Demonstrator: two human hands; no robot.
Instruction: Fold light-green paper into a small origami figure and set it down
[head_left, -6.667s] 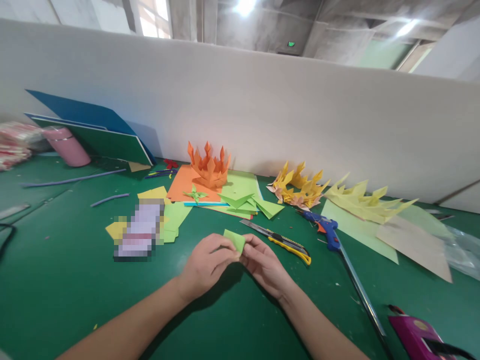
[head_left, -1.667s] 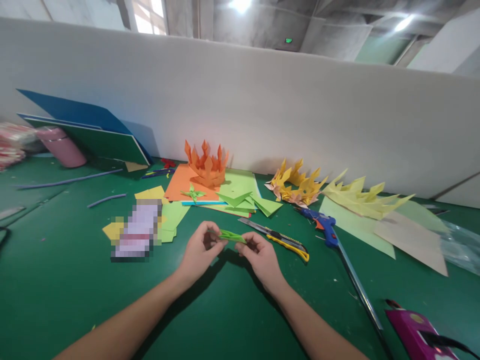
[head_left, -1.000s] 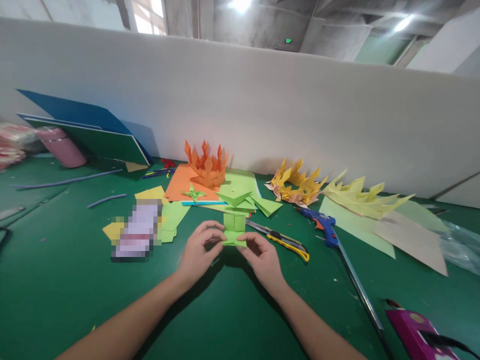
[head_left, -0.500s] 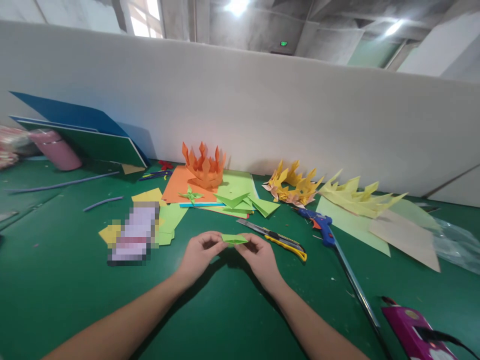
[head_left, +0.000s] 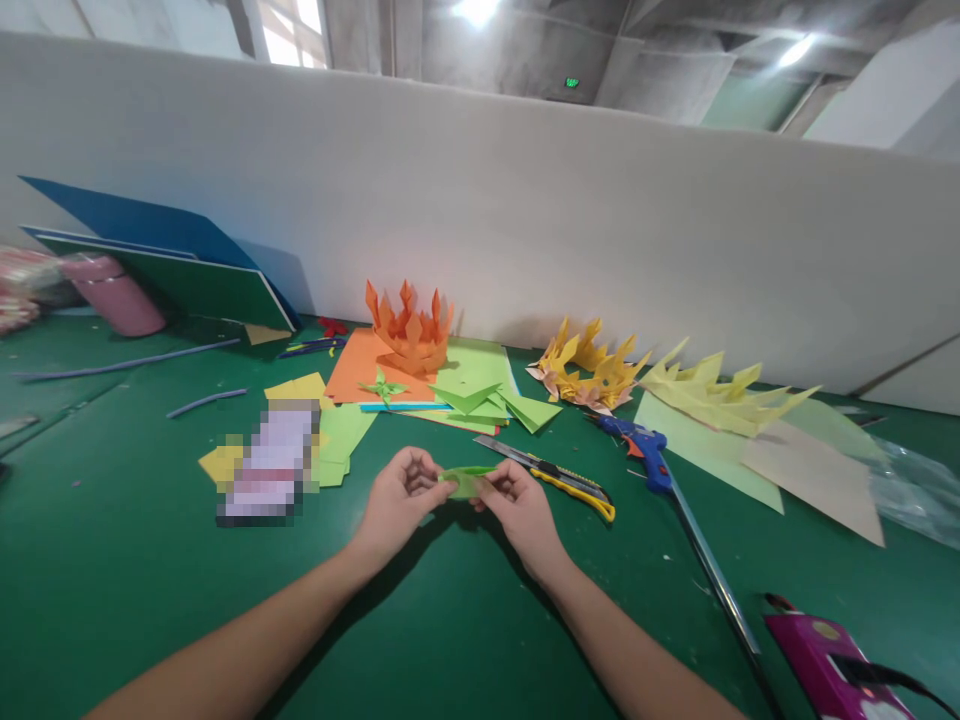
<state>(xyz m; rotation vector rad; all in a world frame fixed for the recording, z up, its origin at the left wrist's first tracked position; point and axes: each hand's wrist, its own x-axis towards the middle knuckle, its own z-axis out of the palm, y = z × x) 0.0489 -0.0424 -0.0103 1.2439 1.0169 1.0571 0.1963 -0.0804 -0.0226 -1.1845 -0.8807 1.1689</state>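
A small folded piece of light green paper [head_left: 466, 484] is held between my two hands, above the green table. My left hand [head_left: 401, 500] pinches its left end between thumb and fingers. On the other end, my right hand [head_left: 520, 508] grips it the same way. Just right of my right hand lies a yellow-handled utility knife [head_left: 574, 485] with its blade out. Beyond my hands are folded green paper pieces [head_left: 480, 402] and a green paper star shape [head_left: 384, 387]. Some of the held paper is hidden by my thumbs.
An orange paper crown [head_left: 412, 335] stands at the back, with yellow paper crowns [head_left: 585, 365] to its right. A blue glue gun [head_left: 645, 455] with a long glue stick lies at right, near a magenta box [head_left: 821, 660]. A pink bottle [head_left: 116, 295] and leaning boards [head_left: 172, 290] are at left.
The folded green paper has tilted, so more of its broad face shows. My left hand's fingers have lifted and curled slightly; both hands keep their hold.
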